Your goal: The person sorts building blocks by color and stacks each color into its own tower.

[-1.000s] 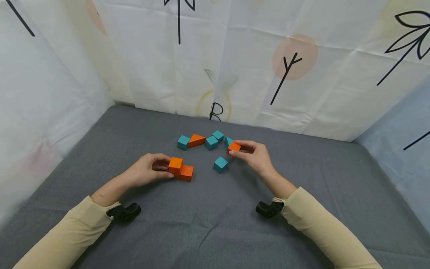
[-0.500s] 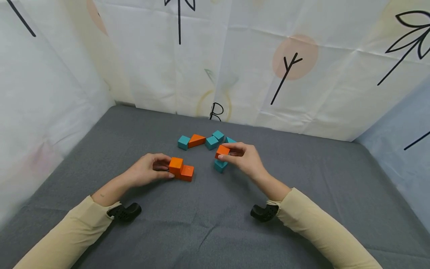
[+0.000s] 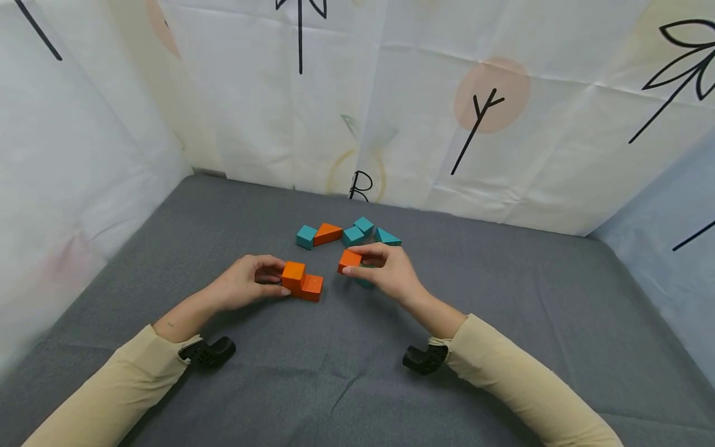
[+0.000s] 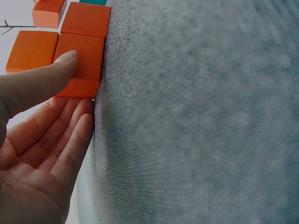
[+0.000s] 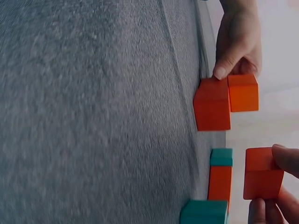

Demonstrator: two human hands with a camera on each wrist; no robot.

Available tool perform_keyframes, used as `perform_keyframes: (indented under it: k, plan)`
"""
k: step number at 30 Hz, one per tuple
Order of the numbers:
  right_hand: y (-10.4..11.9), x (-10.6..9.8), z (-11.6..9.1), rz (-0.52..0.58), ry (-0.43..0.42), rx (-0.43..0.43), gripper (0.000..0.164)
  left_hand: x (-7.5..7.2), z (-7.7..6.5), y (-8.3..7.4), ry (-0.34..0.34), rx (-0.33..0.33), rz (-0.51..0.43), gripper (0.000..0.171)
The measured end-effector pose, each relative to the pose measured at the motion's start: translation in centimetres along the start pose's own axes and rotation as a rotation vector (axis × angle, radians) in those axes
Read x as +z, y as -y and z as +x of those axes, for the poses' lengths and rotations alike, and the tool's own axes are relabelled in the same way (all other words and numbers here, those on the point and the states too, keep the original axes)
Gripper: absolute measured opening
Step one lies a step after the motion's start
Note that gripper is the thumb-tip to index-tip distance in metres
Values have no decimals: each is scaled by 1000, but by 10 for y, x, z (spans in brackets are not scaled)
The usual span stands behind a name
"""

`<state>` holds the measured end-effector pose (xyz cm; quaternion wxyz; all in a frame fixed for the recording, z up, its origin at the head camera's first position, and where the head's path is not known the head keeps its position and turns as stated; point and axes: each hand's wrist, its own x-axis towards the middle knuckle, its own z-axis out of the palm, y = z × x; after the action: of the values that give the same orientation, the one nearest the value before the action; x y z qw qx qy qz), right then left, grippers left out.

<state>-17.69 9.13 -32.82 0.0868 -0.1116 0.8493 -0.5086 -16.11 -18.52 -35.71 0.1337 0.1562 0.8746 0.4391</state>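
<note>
In the head view, my left hand (image 3: pixel 242 282) is at a small build of orange cubes. Two cubes stand side by side on the cloth, and an upper orange cube (image 3: pixel 293 274) sits on the left one. Thumb and fingers pinch that lower left cube (image 4: pixel 88 60), as the left wrist view shows. My right hand (image 3: pixel 391 273) pinches another orange cube (image 3: pixel 349 262) by its sides, raised above the cloth, to the right of the build. Behind the right fingers a teal cube (image 3: pixel 365 284) is mostly hidden.
Farther back lie a teal cube (image 3: pixel 305 237), an orange triangular block (image 3: pixel 328 234), two more teal cubes (image 3: pixel 353 236) close together and a teal triangular block (image 3: pixel 386 237). Grey cloth (image 3: pixel 346 372) covers the table; a patterned white curtain (image 3: pixel 413 124) hangs behind.
My right hand has carried its orange cube leftward, across the front teal cube and closer to the orange build. The left hand has stayed in place.
</note>
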Motion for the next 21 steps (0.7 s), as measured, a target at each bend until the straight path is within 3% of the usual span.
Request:
perform_keyframes:
  k: [21]
  plan:
    - [7, 30, 0, 19, 138, -103, 37, -1, -1, 0, -4, 20, 8, 42]
